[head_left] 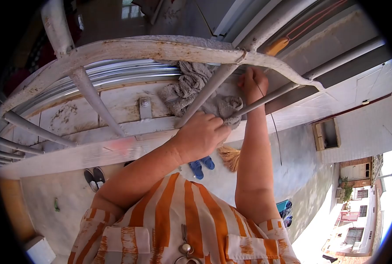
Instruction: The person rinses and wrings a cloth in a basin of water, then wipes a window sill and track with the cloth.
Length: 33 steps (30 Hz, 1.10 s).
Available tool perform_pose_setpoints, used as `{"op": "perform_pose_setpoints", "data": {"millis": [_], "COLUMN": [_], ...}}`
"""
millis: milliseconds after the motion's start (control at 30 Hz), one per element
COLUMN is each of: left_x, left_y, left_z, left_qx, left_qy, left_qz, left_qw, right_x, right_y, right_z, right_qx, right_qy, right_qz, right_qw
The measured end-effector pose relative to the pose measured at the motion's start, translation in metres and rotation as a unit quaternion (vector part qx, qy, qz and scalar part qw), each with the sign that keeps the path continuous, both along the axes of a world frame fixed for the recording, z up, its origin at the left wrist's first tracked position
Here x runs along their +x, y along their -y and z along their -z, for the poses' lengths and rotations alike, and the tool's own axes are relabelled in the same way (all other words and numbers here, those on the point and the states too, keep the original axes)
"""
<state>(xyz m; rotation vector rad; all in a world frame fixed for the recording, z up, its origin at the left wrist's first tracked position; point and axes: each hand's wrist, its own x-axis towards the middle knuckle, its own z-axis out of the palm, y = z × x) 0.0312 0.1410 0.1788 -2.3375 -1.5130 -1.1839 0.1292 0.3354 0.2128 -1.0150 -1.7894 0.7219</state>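
A crumpled grey rag [191, 86] lies on the dirty window sill, bunched behind and around a slanting bar of the metal window grille [161, 49]. My left hand [202, 136] is closed on the rag's near end, at the foot of that bar. Farther right, my right hand [254, 83] reaches up past the grille with its fingers curled in. What it grips, if anything, is hidden. A thin dark wire [277, 136] passes across that hand and hangs down beside the forearm.
Aluminium window tracks [117, 72] run behind the grille. A bolted bracket [145, 108] stands on the sill. An orange-yellow handle [277, 45] with a cord hangs at upper right. Below are a straw broom [230, 157] and dark shoes [95, 177] on the floor.
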Motion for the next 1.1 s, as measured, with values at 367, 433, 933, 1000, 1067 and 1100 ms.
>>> {"op": "perform_pose_setpoints", "data": {"millis": [367,433,933,1000,1067,1100], "left_x": [-0.001,-0.001,-0.001,-0.001,-0.001,-0.001], "left_y": [0.0,-0.001,0.0,0.0,0.0,0.0], "left_z": [-0.001,0.0,-0.003,-0.003,-0.004,-0.003], "left_qx": [0.008,0.009,0.004,0.004,0.003,0.003], "left_qy": [-0.011,-0.01,-0.022,-0.02,-0.021,-0.021], "left_qz": [0.003,0.002,0.003,0.003,0.002,0.002], "left_qw": [1.0,1.0,1.0,1.0,1.0,1.0], "right_x": [-0.001,0.0,0.0,0.001,0.002,0.002], "right_y": [-0.004,-0.003,0.001,-0.002,-0.003,-0.003], "right_z": [0.0,0.002,0.007,0.007,0.007,0.008], "right_qx": [-0.05,-0.054,-0.074,-0.07,-0.061,-0.061], "right_qy": [-0.049,-0.062,-0.083,-0.067,-0.05,-0.05], "right_qz": [-0.05,-0.058,-0.041,-0.048,-0.072,-0.072], "right_qw": [0.996,0.995,0.993,0.994,0.994,0.994]}}
